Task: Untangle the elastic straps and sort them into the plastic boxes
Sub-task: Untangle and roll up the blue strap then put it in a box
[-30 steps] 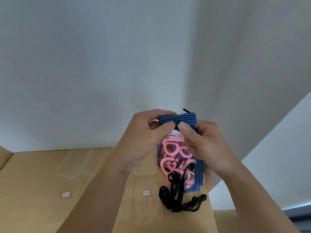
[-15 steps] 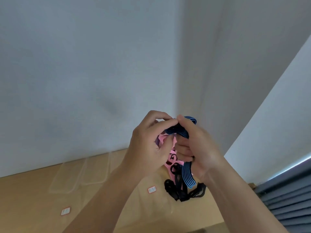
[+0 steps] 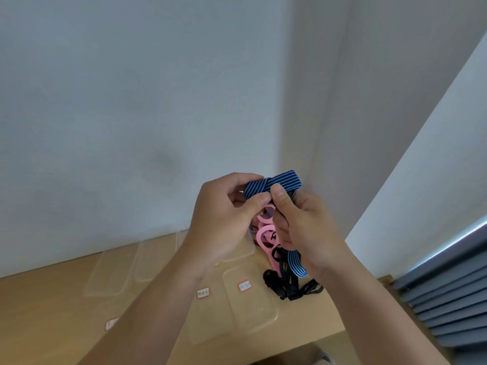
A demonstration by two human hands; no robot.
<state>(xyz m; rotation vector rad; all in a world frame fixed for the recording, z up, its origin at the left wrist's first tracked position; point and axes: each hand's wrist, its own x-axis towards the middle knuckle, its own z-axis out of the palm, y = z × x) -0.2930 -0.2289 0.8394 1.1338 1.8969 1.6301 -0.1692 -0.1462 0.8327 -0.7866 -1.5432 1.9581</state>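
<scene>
- Your left hand [image 3: 221,222] and right hand [image 3: 311,230] meet thumb to thumb, raised well above the table [image 3: 52,312]. Each grip is closed tight, thumb pressed against curled fingers, pinching the blue striped strap [image 3: 275,183]. The two-point hold looks meant to work this one band free of the rest.
- Between the grips and just above them, the strap arches in a short fold. Its other end hangs out below the right grip.
- Straight under the grips dangles the rest of the tangle. The pink straps [image 3: 266,234] sit just beneath your thumbs and the black straps [image 3: 287,285] are lowest. Whether the black ones touch the table cannot be told.
- Down and slightly left of the grips, the nearest plastic box [image 3: 253,309] sits on the table beside the hanging bundle, with a red-edged label [image 3: 245,285] at its rim. It is probably kept close so a freed strap has a short way to go. The writing is too small to read.
- Far left of the grips, two more clear boxes [image 3: 110,270] stand against the wall [image 3: 131,101]. No strap shows in any box, so the sorting appears barely begun.
- Off to the right of the grips are grey slats [image 3: 448,299].
</scene>
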